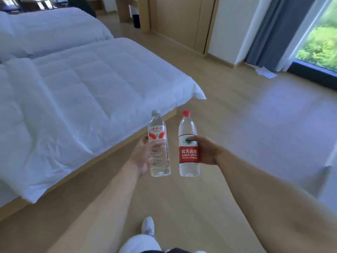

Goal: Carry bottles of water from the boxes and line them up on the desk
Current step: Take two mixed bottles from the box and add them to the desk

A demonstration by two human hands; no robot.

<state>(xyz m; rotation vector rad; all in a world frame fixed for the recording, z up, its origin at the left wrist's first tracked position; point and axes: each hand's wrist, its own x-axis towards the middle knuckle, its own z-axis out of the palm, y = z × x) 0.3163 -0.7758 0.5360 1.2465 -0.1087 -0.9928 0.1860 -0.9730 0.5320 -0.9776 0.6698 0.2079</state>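
My left hand (141, 156) grips a clear water bottle with a white cap and a red-and-white label (159, 143), held upright in front of me. Beside it, my right hand (206, 150) holds a second upright water bottle with a red cap and a red label (188, 145). The two bottles are side by side, a small gap between them, above the wooden floor. No box and no desk with a row of bottles can be made out.
A bed with a white duvet (82, 99) fills the left, with a second bed (47, 28) behind it. Wooden floor (255, 125) stretches ahead and right. Wooden cabinets (178, 21) stand at the back, a grey curtain (269, 31) and window at the right. My foot (148, 227) shows below.
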